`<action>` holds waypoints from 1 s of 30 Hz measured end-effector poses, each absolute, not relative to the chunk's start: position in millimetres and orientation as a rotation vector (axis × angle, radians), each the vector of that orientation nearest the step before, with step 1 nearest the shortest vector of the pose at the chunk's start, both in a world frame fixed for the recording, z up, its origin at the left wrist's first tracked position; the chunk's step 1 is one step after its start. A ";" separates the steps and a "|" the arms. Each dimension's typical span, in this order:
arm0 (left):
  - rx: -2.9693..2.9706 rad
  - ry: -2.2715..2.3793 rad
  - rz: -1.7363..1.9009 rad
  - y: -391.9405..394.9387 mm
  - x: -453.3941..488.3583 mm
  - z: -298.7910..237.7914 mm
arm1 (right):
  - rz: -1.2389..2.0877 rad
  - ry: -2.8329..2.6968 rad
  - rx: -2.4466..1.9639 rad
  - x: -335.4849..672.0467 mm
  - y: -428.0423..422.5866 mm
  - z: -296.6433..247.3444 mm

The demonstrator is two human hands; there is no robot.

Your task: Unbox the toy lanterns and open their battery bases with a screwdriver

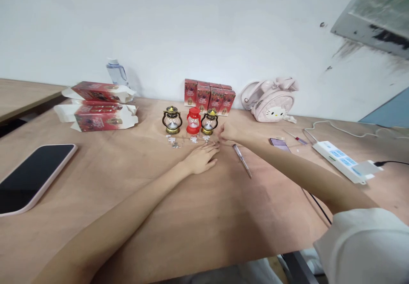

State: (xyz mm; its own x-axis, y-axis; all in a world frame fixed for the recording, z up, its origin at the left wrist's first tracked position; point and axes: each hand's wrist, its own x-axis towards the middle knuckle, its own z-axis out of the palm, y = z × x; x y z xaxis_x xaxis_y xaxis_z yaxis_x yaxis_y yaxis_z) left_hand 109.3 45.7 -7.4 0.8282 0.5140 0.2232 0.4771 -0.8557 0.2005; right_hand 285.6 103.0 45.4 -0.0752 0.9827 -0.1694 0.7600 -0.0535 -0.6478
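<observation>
Open and flat, the left hand (202, 157) lies beside small parts (172, 140) before three lanterns (193, 127), the right hand (227, 132) near (its grip, I cannot tell), apparently arranging pieces, which calls for a fine pinch.

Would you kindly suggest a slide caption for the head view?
Left hand and right hand near small loose parts, with three miniature lanterns and red boxes beyond.

The middle lantern (193, 121) is red, the outer lanterns (172, 122) black and gold, the bag (273, 106) pale pink, the standing boxes (203, 99) red with seemingly whitish lettering.
</observation>
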 end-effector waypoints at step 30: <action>2.986 0.814 0.505 36.6 108.5 -0.4 | -0.623 -2.228 -1.235 233.5 122.4 114.5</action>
State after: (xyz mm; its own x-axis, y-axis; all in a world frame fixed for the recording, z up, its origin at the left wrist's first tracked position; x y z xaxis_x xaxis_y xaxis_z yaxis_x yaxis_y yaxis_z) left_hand 108.5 36.6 -0.4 0.8133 0.4955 0.3050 0.4937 -0.8651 0.0888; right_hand 233.5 122.4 114.5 -0.4541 0.6296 0.6304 0.8653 0.4802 0.1437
